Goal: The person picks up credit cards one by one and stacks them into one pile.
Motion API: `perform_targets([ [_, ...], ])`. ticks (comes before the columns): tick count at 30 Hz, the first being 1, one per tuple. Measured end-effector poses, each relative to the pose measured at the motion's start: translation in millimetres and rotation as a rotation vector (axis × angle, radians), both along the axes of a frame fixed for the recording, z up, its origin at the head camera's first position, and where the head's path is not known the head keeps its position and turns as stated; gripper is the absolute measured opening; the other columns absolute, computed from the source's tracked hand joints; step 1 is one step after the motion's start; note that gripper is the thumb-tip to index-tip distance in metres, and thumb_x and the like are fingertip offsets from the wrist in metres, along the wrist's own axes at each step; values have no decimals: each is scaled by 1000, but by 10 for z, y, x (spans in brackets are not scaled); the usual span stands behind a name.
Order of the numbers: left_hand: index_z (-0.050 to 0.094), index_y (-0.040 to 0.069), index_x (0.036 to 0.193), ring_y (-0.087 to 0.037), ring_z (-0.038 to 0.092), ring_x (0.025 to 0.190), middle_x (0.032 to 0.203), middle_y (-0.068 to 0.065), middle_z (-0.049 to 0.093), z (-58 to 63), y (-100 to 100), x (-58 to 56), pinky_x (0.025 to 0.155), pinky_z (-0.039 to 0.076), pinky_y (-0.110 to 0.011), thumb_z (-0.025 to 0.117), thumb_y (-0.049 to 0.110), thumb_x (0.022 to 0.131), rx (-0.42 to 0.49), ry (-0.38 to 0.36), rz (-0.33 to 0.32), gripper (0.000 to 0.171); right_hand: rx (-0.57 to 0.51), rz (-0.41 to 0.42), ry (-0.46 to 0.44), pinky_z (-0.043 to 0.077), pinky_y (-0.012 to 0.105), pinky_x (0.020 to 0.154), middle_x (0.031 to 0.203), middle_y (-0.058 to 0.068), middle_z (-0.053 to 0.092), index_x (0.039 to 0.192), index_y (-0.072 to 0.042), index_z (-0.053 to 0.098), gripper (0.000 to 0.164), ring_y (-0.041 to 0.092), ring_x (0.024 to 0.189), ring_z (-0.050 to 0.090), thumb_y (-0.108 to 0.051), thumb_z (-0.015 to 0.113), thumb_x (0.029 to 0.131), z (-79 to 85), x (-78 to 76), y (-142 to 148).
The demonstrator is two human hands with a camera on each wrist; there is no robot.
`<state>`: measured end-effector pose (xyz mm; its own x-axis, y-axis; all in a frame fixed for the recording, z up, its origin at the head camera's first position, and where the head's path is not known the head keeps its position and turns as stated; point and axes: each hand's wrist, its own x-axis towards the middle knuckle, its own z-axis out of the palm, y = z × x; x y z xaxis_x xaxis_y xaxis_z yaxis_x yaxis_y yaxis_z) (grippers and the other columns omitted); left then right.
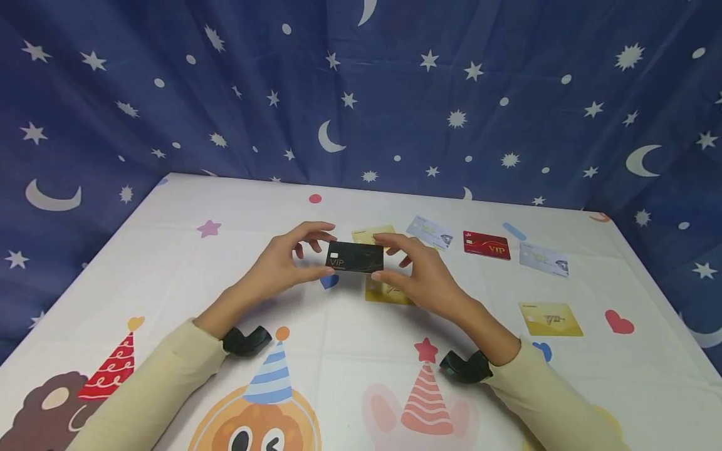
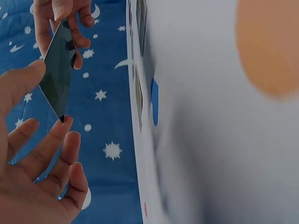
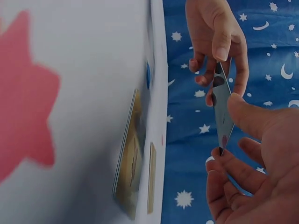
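Observation:
A black card [image 1: 355, 257] with gold "VIP" lettering and a chip is held up over the table, its face toward the head camera. My left hand [image 1: 287, 257] pinches its left end between thumb and fingertips, and my right hand [image 1: 420, 269] pinches the opposite end the same way. From the left wrist, the card [image 2: 58, 70] shows nearly edge-on, well off the tabletop. Partly covered by the black card and my right hand are two gold cards: one [image 1: 372, 234] behind, another [image 1: 386, 292] nearer me.
To the right on the white patterned tablecloth [image 1: 271, 401] lie a silver card [image 1: 430, 232], a red VIP card [image 1: 486, 245], a second silver card [image 1: 544, 259] and a gold card [image 1: 550, 319]. A blue star-and-moon curtain [image 1: 395, 94] hangs behind the table's far edge.

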<state>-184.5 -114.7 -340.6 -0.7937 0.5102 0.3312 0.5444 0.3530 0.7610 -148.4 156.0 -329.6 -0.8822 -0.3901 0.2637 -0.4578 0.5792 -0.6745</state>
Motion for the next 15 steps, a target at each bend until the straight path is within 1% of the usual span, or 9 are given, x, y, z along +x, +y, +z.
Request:
perform_targets([
  [2,51,20,135,-27,55,95,116,3,64,1,38,17,76,39,-35,82,15,76,-8,2,-12,66,6,-1,-9,48,45,81,124,3,60,136,-14,52,62,27,105,54,-17,79,79,-1,24,48],
  [6,51,18,134,-27,55,94,115,2,65,-2,125,36,75,40,-38,82,14,76,-5,6,-33,66,24,-21,-46,48,46,82,125,3,58,137,-18,52,65,28,107,53,-17,80,79,4,71,134],
  [12,50,15,134,-27,56,92,114,0,65,-67,264,54,72,40,-41,81,11,76,8,2,-59,66,35,-17,-59,48,44,82,125,4,58,136,-15,52,62,27,106,54,-18,79,80,-39,121,266],
  [15,50,13,134,-25,55,93,114,1,65,-96,330,75,70,39,-40,81,12,76,-3,-19,-56,66,49,-19,-78,48,43,81,125,4,58,138,-15,51,62,27,105,54,-20,78,81,-74,149,335],
])
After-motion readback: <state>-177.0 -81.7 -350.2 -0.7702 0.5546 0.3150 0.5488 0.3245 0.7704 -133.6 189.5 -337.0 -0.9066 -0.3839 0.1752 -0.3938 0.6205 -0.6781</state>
